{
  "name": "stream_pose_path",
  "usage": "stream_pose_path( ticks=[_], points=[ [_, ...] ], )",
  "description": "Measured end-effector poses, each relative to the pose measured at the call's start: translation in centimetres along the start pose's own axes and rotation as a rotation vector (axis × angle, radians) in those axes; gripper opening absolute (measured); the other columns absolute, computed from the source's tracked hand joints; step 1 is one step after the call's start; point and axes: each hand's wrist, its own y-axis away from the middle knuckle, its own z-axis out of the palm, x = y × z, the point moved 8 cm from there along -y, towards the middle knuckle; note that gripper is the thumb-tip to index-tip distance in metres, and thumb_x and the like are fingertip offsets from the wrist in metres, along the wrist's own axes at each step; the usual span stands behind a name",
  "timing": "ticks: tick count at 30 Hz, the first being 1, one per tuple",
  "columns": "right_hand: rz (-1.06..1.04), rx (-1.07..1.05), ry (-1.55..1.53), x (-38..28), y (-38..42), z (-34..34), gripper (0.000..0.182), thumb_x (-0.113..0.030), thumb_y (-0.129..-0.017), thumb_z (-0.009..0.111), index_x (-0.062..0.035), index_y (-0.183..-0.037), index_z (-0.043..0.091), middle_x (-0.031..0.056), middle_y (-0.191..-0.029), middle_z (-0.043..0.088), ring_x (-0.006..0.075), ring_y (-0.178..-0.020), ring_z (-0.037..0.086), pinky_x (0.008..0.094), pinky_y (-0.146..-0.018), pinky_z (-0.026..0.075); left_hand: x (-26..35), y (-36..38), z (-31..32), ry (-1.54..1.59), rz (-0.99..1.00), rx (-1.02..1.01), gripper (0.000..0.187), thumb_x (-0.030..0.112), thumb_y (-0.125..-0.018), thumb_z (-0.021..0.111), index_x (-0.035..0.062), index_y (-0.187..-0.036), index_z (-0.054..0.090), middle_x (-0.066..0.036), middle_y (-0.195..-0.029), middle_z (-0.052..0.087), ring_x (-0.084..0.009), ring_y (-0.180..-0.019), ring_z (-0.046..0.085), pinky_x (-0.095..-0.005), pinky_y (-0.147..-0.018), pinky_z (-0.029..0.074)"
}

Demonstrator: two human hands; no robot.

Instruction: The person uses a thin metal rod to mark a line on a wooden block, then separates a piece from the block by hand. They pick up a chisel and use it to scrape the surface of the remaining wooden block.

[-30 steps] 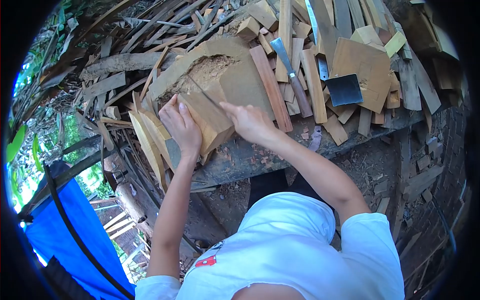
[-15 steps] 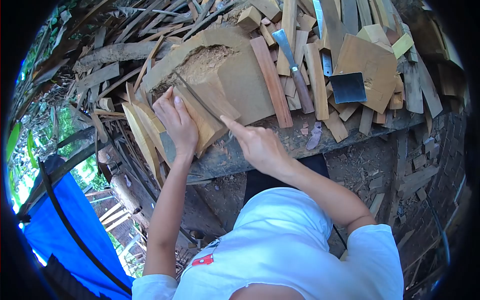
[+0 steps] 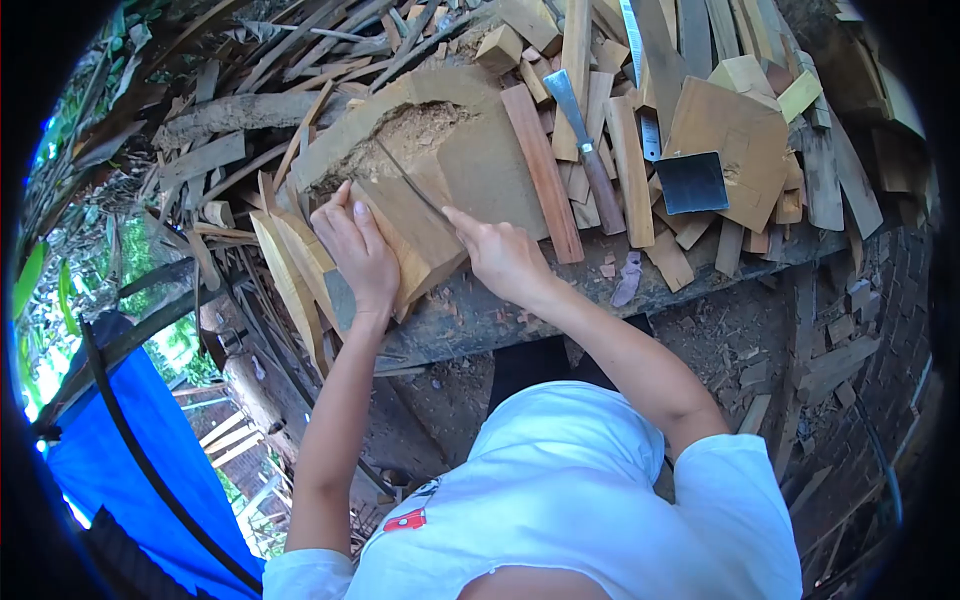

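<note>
A squared wooden block point(image 3: 418, 262) rests at a slant on a larger, thick piece of wood with a rough hollow. My left hand point(image 3: 358, 255) grips the block's left side, thumb and fingers near its far end. In my right hand point(image 3: 500, 258) is a tool with a long, thin dark blade point(image 3: 408, 178), seen nearly edge-on across the block's top. My index finger stretches forward along the tool. Its handle is hidden in my palm, and the exact kind of tool cannot be made out.
Right of the block lie a reddish wood strip point(image 3: 543, 175), a wood-handled chisel point(image 3: 590, 150), a metal ruler point(image 3: 650, 136) and a black square plate point(image 3: 693, 183) among offcuts. Scrap wood is heaped behind. Curved yellowish pieces point(image 3: 285, 275) stand at left, near a blue tarp point(image 3: 150, 450).
My right hand has moved forward and slightly right, and the blade's far end has shifted right. My left hand stays on the block.
</note>
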Motion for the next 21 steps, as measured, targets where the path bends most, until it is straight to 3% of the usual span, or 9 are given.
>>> stream_pose_path(
  ticks=[5, 8, 12, 16, 18, 21],
  points=[
    [-0.071, -0.042, -0.020, -5.2, 4.9, -2.0, 0.049, -0.007, -0.091, 0.049, -0.0106, -0.140, 0.050, 0.0277, -0.087, 0.067, 0.0439, -0.079, 0.067, 0.0524, -0.069, 0.053, 0.1, 0.2, 0.1, 0.052, -0.016, 0.028, 0.031, 0.017, -0.101, 0.045, -0.0042, -0.123, 0.050, -0.017, -0.112, 0.046, -0.0323, -0.109, 0.046, -0.0408, -0.100, 0.035],
    [-0.125, 0.085, -0.051, -3.7, 2.4, -1.5, 0.048, -0.006, -0.091, 0.050, -0.0096, -0.138, 0.052, 0.0270, -0.083, 0.067, 0.0435, -0.076, 0.067, 0.0527, -0.067, 0.053, 0.2, 0.1, -0.2, 0.059, 0.003, 0.056, 0.029, 0.016, -0.101, 0.045, -0.0043, -0.120, 0.050, -0.017, -0.112, 0.047, -0.0325, -0.109, 0.046, -0.0411, -0.100, 0.035],
    [-0.032, -0.017, 0.031, -3.5, -0.1, -0.8, 0.048, -0.007, -0.090, 0.049, -0.0094, -0.138, 0.052, 0.0262, -0.080, 0.067, 0.0426, -0.075, 0.068, 0.0520, -0.067, 0.054, -0.1, 0.1, 0.0, 0.032, 0.035, 0.044, 0.026, 0.016, -0.101, 0.046, -0.0043, -0.116, 0.050, -0.017, -0.109, 0.048, -0.0325, -0.108, 0.046, -0.0415, -0.099, 0.035],
    [-0.131, 0.038, 0.056, -5.6, 2.8, -1.9, 0.050, -0.009, -0.089, 0.049, -0.0098, -0.139, 0.052, 0.0263, -0.079, 0.067, 0.0422, -0.073, 0.068, 0.0517, -0.067, 0.054, -0.1, 0.5, -0.1, 0.036, 0.012, 0.020, 0.025, 0.015, -0.100, 0.046, -0.0045, -0.116, 0.051, -0.017, -0.109, 0.048, -0.0328, -0.108, 0.046, -0.0416, -0.098, 0.035],
    [-0.120, 0.062, 0.058, -3.9, 0.4, -0.9, 0.049, -0.009, -0.089, 0.049, -0.0107, -0.139, 0.052, 0.0274, -0.080, 0.067, 0.0420, -0.074, 0.068, 0.0514, -0.067, 0.055, 0.2, 0.1, -0.1, 0.005, 0.046, 0.030, 0.025, 0.014, -0.100, 0.046, -0.0044, -0.116, 0.051, -0.017, -0.108, 0.048, -0.0330, -0.107, 0.046, -0.0414, -0.098, 0.035],
    [-0.005, -0.010, 0.004, -3.4, -1.2, -0.8, 0.047, -0.009, -0.091, 0.048, -0.0092, -0.138, 0.052, 0.0289, -0.082, 0.066, 0.0426, -0.077, 0.068, 0.0522, -0.069, 0.054, 0.3, 0.1, -0.2, -0.012, 0.046, 0.052, 0.024, 0.014, -0.100, 0.045, -0.0043, -0.116, 0.051, -0.018, -0.107, 0.048, -0.0331, -0.106, 0.046, -0.0415, -0.098, 0.035]
  ],
)
